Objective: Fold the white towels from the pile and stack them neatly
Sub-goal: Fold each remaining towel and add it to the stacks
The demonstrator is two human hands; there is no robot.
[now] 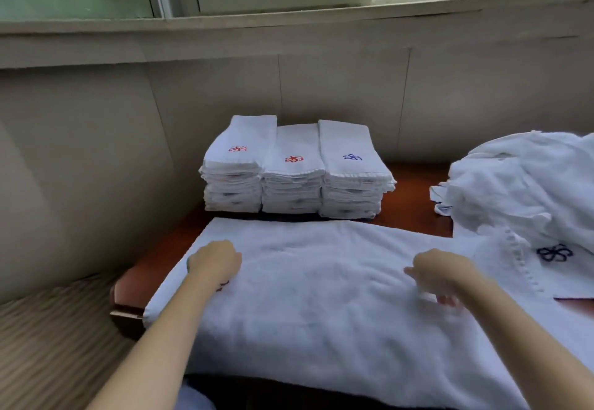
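Observation:
A white towel [321,297] lies spread flat across the red-brown table [414,197] in front of me. My left hand [217,260] rests on its left end, fingers curled under, with a bit of red embroidery showing beside the wrist. My right hand [440,273] lies on the towel's right part, fingers pointing down and blurred; whether they pinch the cloth is unclear. Three stacks of folded white towels [294,168] with red and blue flower marks stand side by side behind the spread towel. A loose pile of unfolded towels [527,191] is heaped at the right.
A beige panelled wall [96,152] closes the back and left, with a window sill above. The table's left edge [125,310] drops off to a striped floor or cushion at the lower left. A towel with a blue flower mark [554,253] lies under the pile's front.

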